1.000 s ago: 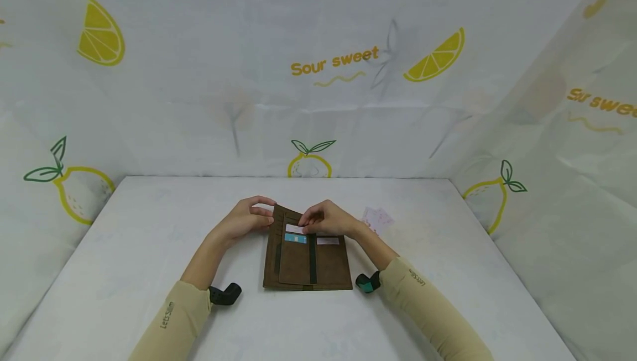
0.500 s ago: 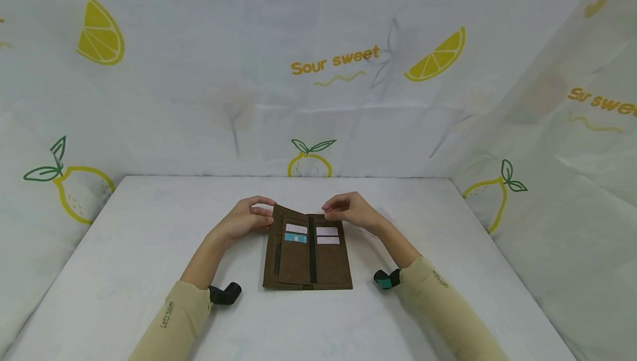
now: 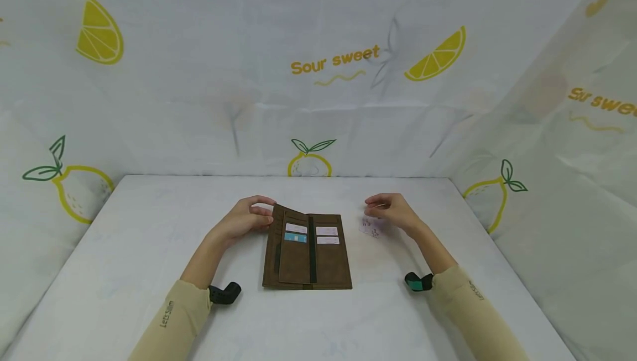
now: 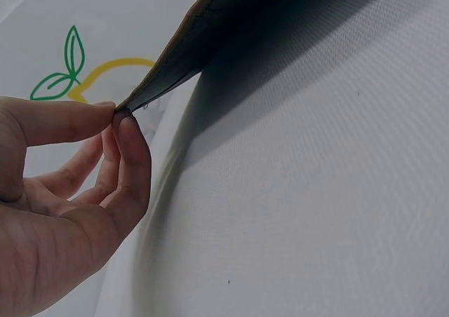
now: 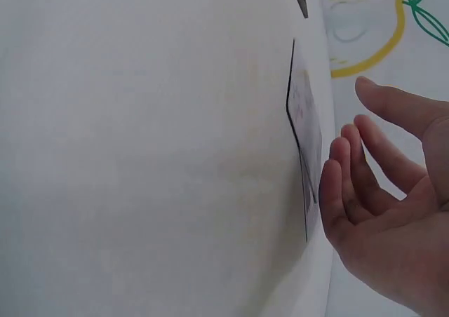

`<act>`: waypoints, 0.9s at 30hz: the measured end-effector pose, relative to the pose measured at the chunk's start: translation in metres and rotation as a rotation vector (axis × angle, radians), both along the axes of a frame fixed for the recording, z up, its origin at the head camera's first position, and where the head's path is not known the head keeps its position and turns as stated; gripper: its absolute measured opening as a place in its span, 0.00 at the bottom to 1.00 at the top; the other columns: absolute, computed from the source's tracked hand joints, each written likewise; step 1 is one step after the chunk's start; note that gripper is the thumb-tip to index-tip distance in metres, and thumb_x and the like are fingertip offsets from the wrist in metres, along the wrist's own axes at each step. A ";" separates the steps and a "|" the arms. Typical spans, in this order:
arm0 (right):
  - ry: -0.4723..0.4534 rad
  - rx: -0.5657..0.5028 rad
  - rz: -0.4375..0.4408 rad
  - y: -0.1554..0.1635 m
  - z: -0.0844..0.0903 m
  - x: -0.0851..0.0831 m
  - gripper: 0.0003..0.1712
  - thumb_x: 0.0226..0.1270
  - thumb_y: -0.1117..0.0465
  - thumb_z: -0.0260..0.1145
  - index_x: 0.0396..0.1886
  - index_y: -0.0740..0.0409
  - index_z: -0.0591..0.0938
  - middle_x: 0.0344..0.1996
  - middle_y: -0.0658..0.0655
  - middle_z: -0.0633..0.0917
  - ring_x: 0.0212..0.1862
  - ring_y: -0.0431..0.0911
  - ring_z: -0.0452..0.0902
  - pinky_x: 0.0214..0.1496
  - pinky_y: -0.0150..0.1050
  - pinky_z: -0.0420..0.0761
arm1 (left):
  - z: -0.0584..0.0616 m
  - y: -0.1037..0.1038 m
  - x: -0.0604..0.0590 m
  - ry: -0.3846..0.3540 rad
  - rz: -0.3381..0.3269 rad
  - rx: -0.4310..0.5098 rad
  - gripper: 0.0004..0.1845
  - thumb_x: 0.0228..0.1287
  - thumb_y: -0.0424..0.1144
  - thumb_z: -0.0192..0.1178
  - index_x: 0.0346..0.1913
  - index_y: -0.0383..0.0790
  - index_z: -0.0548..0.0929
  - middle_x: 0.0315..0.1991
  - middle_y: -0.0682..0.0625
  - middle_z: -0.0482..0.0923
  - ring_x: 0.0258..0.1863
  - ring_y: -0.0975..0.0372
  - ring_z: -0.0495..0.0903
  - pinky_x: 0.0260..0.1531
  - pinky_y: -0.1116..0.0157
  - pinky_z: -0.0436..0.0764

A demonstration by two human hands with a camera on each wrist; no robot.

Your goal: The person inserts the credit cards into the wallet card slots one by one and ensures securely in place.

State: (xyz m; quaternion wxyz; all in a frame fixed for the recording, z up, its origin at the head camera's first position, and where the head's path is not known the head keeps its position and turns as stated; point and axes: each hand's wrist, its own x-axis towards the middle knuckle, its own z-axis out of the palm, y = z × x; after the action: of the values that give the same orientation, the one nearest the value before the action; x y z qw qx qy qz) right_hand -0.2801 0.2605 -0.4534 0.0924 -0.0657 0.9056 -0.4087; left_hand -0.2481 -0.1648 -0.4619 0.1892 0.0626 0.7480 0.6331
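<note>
A brown wallet lies spread open on the white table, its left cover raised. Cards show in its slots: a white card above a blue card on the left panel, two white cards on the right. My left hand pinches the top left corner of the cover; in the left wrist view thumb and fingertips meet on the wallet's edge. My right hand, fingers loosely bent and holding nothing, hovers over pale pink printed cards that overlap on the table.
The white table reaches back to a hanging white cloth printed with lemons. Another cloth wall slants along the right side. A black strap-on device sits at each wrist.
My right hand has left the wallet and moved right to the loose cards. A second white card now shows in the right panel. My left hand keeps its grip.
</note>
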 end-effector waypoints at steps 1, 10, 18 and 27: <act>0.007 0.022 -0.012 0.003 -0.001 0.000 0.25 0.73 0.55 0.76 0.63 0.64 0.86 0.58 0.66 0.89 0.57 0.53 0.87 0.57 0.37 0.83 | 0.000 0.000 0.000 0.000 0.000 0.000 0.27 0.75 0.30 0.64 0.74 0.33 0.73 0.50 0.45 0.82 0.43 0.63 0.84 0.47 0.66 0.85; 0.094 0.230 -0.011 0.011 -0.006 0.006 0.36 0.63 0.50 0.84 0.63 0.69 0.85 0.59 0.69 0.87 0.54 0.58 0.82 0.54 0.47 0.83 | 0.001 -0.002 0.001 0.006 -0.003 0.003 0.27 0.75 0.30 0.64 0.74 0.33 0.74 0.52 0.44 0.82 0.44 0.62 0.84 0.48 0.66 0.85; 0.108 0.236 -0.002 0.011 -0.006 0.008 0.29 0.65 0.54 0.83 0.60 0.66 0.88 0.59 0.69 0.85 0.54 0.58 0.80 0.52 0.46 0.79 | 0.001 -0.001 0.001 0.002 0.000 -0.002 0.27 0.76 0.31 0.64 0.74 0.33 0.74 0.53 0.43 0.82 0.44 0.63 0.84 0.49 0.66 0.85; 0.077 0.214 0.024 0.010 0.000 0.004 0.32 0.62 0.56 0.84 0.58 0.69 0.81 0.54 0.67 0.84 0.54 0.58 0.78 0.54 0.45 0.80 | 0.000 -0.001 0.001 0.011 -0.009 0.003 0.28 0.75 0.30 0.64 0.74 0.32 0.73 0.54 0.43 0.82 0.44 0.62 0.84 0.47 0.65 0.84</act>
State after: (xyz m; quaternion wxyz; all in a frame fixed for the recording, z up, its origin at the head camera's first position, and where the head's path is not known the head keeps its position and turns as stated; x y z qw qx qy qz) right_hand -0.2757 0.2705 -0.4539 0.0688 -0.0820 0.9461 -0.3057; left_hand -0.2467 -0.1660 -0.4622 0.1881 0.0698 0.7478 0.6329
